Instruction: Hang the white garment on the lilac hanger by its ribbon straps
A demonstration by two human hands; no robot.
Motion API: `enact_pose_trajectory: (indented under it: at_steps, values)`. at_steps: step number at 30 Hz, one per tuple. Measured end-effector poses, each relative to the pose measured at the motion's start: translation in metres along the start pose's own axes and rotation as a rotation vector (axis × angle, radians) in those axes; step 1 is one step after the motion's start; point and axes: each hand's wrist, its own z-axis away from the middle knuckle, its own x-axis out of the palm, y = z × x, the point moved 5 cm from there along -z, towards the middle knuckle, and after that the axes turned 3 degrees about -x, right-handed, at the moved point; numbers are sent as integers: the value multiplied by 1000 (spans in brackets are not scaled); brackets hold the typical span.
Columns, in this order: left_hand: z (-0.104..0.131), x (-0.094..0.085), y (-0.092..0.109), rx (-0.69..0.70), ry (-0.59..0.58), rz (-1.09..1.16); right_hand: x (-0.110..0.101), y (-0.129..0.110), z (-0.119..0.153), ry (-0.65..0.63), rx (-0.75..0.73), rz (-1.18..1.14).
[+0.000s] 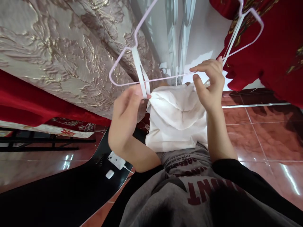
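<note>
A lilac clothes hanger [163, 78] spans the upper middle, its top out of frame. White straps loop over both of its shoulder notches. From these straps hangs a white garment [177, 116], gathered and creased against my front. My left hand [126, 116] is closed, pinching the left strap [141, 74] just under the hanger's lower bar, where it meets the fabric. At the bar's right part is my right hand [210, 83], thumb and index finger apart. The right strap [233, 39] passes close by its other fingers, and the hand hides part of strap and bar.
Embossed pale fabric [54, 60] hangs at left and red garments [272, 53] hang at right. A black-topped surface [78, 186] at lower left carries a phone [116, 160] with a cable and a small white case [109, 174]. Reddish floor tiles [255, 138] show at right.
</note>
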Motion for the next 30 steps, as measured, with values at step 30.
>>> enact_pose_trajectory:
  at_steps: [30]
  values:
    - [-47, -41, -52, 170, 510, 500, 8, -5, 7, -155, -20, -32]
